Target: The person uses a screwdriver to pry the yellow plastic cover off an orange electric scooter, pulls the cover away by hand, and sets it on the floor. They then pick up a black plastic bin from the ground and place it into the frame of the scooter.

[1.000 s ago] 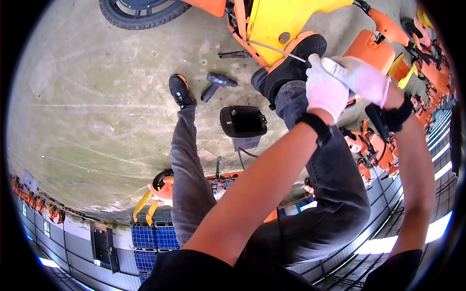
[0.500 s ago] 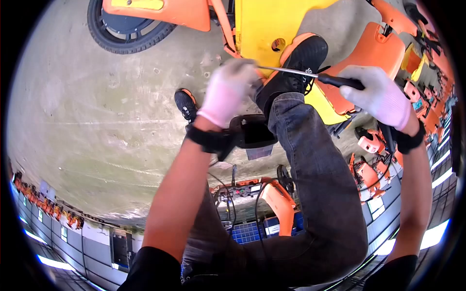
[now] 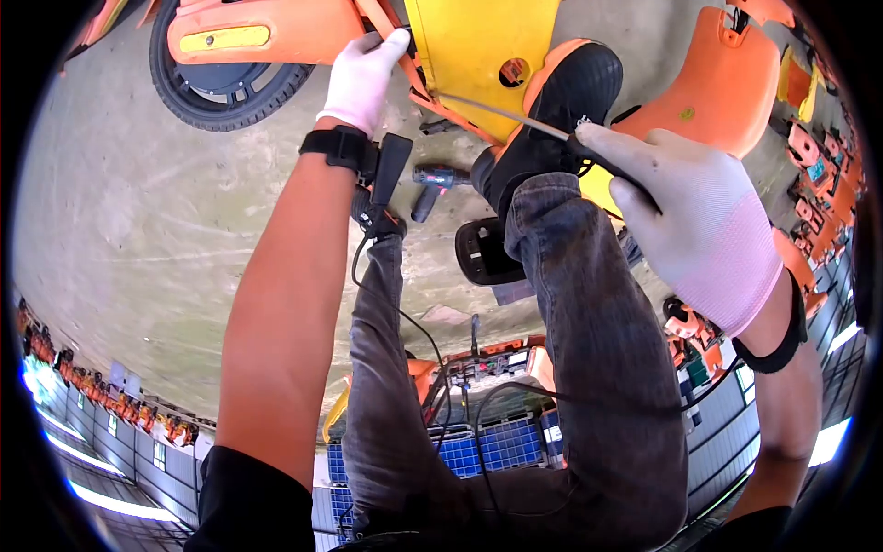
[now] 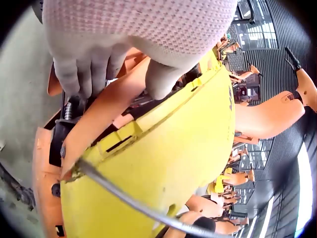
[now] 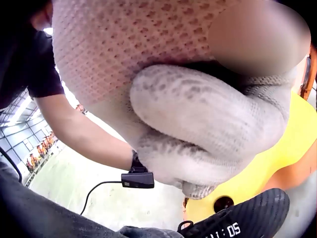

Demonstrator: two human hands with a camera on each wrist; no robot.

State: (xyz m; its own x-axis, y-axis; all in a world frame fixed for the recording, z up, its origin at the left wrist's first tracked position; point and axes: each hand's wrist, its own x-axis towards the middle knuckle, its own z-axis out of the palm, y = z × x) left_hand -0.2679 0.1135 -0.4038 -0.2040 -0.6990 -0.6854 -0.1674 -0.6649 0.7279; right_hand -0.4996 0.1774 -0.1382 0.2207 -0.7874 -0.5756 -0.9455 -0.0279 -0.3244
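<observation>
My gloved right hand [image 3: 694,216] grips a long screwdriver [image 3: 506,112] by its handle, fingers curled tightly in the right wrist view. In the left wrist view the tip of its metal shaft [image 4: 138,202] is at the seam where a yellow panel [image 4: 173,144] meets an orange frame bar [image 4: 106,106]. My gloved left hand [image 3: 361,85] holds that bar higher up, fingers on one side and thumb on the other. A black shoe [image 3: 584,97] overlaps the yellow panel near its round hole. Most of the screwdriver's handle is hidden inside the right hand.
A cordless drill [image 3: 443,176] lies on the concrete floor beside a black open box [image 3: 483,253]. The scooter's wheel [image 3: 230,106] is at the upper left. An orange body part [image 3: 722,87] stands to the right, with rows of similar orange vehicles beyond. Wrist-camera cables hang across the legs.
My left hand has left the screwdriver and moved up and left onto the orange bar. The right hand has kept the screwdriver, whose tip now meets the panel seam.
</observation>
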